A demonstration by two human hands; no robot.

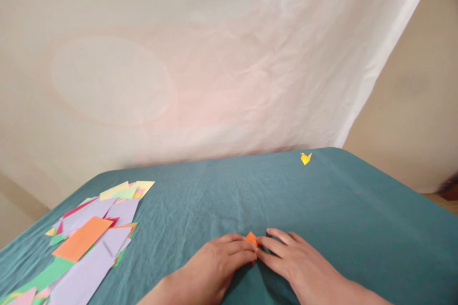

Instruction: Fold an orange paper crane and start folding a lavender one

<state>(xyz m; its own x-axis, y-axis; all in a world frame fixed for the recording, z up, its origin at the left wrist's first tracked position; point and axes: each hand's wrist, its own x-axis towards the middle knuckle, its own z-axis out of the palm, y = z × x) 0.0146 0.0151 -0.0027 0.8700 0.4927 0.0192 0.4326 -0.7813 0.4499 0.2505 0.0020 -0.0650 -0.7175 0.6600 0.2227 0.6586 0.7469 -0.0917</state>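
Note:
A small folded orange paper (251, 238) lies on the teal tablecloth (322, 209) near the front edge. My left hand (218, 262) and my right hand (291, 257) meet over it, fingertips pressed together on the paper from both sides. Most of the paper is hidden under the fingers; only its top corner shows. Both hands rest low on the cloth, palms down.
A loose pile of coloured paper sheets (89, 243), lilac, orange, green, yellow and pink, spreads over the table's left side. A small folded yellow paper figure (305, 158) sits at the far right edge. A white cloth backdrop (214, 66) hangs behind the table.

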